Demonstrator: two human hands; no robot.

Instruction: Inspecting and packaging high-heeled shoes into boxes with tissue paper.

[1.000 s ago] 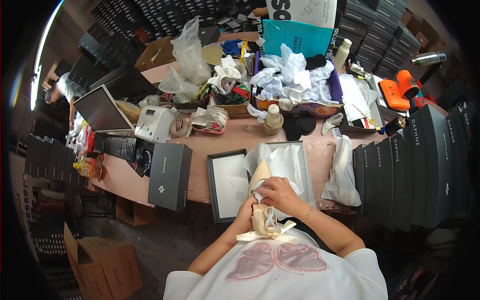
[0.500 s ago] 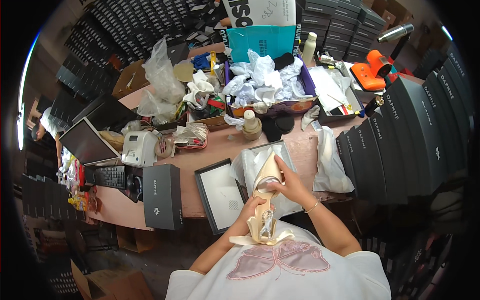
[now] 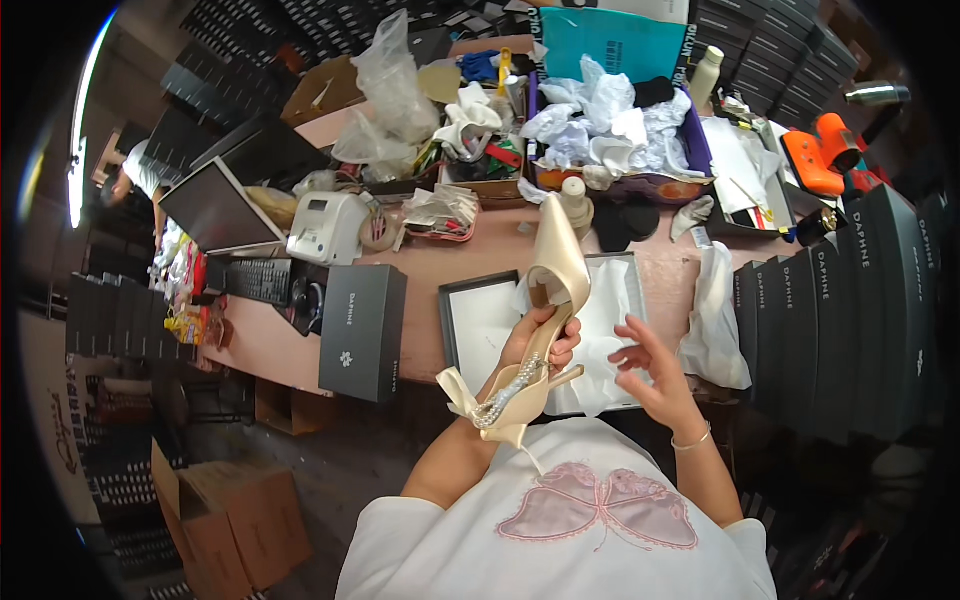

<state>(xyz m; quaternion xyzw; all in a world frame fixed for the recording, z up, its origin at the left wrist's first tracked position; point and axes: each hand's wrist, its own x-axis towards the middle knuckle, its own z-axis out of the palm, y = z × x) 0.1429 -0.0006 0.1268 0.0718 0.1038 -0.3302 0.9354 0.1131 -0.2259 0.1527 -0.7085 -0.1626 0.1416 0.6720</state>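
Note:
A cream satin high-heeled shoe [image 3: 562,250] with a pointed toe, a pearl strap and a ribbon bow is in my left hand [image 3: 528,342]. Its fingers wrap round the middle of the shoe, toe pointing away from me and heel end towards my chest. To the right, my right hand [image 3: 652,378] is open with fingers apart, over white tissue paper [image 3: 604,335] spread across an open shoe box [image 3: 640,285]. The shoe and hands hide part of this box. Beside it on the left lies the dark-rimmed box lid [image 3: 449,330], its white inside up.
A closed dark shoe box [image 3: 362,335] stands left, near a keyboard [image 3: 258,279], monitor [image 3: 222,208] and white label printer [image 3: 328,228]. A wrapped white bundle [image 3: 716,320] and stacked shoe boxes [image 3: 870,310] flank the right. Behind sits a purple bin [image 3: 660,188] of crumpled paper.
My right hand has let go of the shoe and moved right, its fingers opening. My left hand has raised the shoe with its toe pointing away. The view has shifted.

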